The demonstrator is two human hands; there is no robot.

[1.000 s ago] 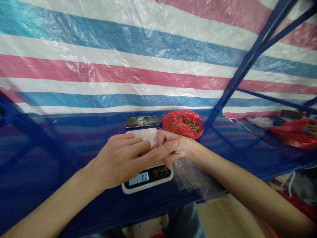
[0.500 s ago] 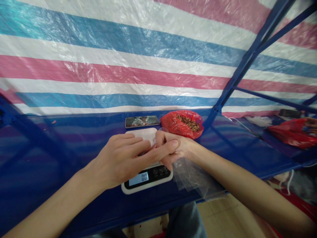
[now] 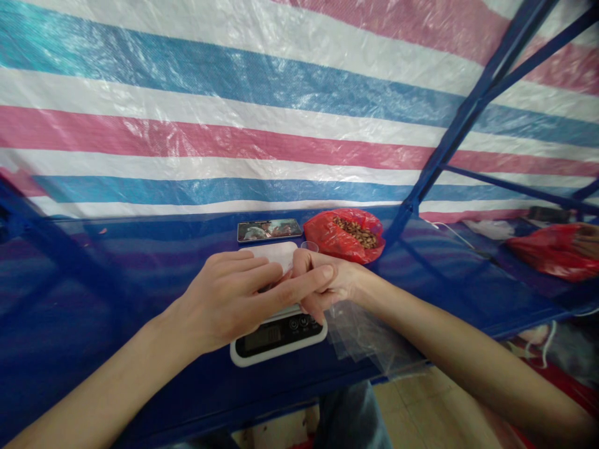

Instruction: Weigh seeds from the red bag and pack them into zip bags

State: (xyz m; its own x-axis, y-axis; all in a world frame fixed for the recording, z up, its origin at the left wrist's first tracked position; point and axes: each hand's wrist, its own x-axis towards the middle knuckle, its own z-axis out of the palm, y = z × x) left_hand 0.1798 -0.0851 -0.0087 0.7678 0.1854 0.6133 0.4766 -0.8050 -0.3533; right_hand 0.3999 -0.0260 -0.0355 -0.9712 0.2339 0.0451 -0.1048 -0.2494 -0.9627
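My hands meet above a white kitchen scale (image 3: 238, 358) with a black panel; its display is dark. My left hand (image 3: 238, 293) is palm down, fingers stretched and slightly bent, with the thumb laid across my right hand (image 3: 322, 277). My right hand has its fingers curled in. A small glossy, reddish bit shows between the hands, too covered to name. Behind the fingers, the white weighing plate (image 3: 276, 254) is partly visible. A small clear round cup or lid (image 3: 309, 247) stands just behind my right hand.
A red plastic bag (image 3: 327, 237) full of small brown pieces stands behind the hands, beside a phone (image 3: 270, 230) playing a picture. Clear plastic bags (image 3: 360, 333) lie under my right forearm. At the far right are another red bag (image 3: 545, 252) and a blue frame post (image 3: 449, 137).
The scale's display was lit with 0.0 and is now dark. The phone's picture has changed. My hands have barely moved.
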